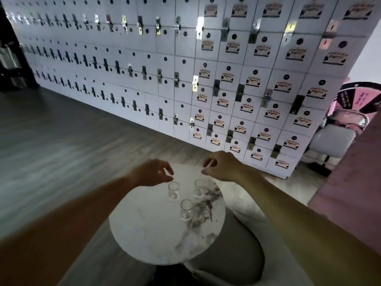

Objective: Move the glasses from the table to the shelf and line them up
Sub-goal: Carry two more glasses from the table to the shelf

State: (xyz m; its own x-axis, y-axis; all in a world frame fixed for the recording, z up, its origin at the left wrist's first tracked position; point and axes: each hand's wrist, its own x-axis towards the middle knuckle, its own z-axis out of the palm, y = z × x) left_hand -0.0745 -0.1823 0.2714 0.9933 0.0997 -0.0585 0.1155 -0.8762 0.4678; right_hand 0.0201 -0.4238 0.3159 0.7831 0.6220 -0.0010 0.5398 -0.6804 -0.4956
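Three glasses (pixel 173 191), one table (pixel 148 234), two hands (pixel 153 172).

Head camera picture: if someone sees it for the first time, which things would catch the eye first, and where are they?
Probably the wall of white lockers, which fills the whole upper half. Below it, a round marble table stands at bottom centre with three clear glasses: one at the left, one at the right, one nearer. The left hand and right hand hover above them with open fingers, holding nothing.

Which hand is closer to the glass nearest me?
Left, narrowly. The left hand hovers beyond the nearest glass, to its left; the right hand hovers beyond it, farther off to its right.
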